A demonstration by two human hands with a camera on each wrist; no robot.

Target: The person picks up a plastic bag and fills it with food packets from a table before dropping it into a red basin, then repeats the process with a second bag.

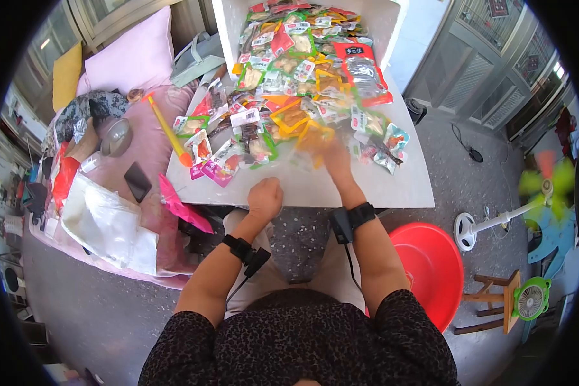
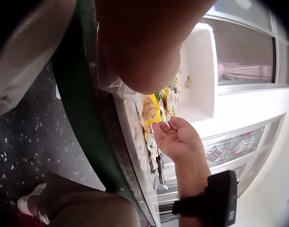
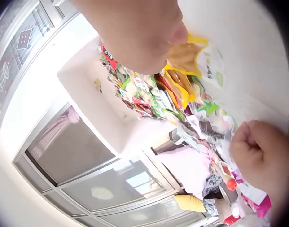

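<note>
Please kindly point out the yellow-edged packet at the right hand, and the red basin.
Yellow-edged packet (image 3: 188,56), right wrist view: on its brown contents.
Red basin (image 1: 433,271), head view: on its inside surface.

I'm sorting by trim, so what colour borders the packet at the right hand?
Yellow; that packet shows best in the right wrist view.

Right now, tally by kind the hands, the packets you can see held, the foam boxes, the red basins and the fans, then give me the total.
Hands: 2 (left hand, right hand)
Held packets: 1 (yellow-edged packet)
Foam boxes: 1 (white foam box)
Red basins: 1 (red basin)
Fans: 2 (floor fan, small green fan)
Total: 7
</note>
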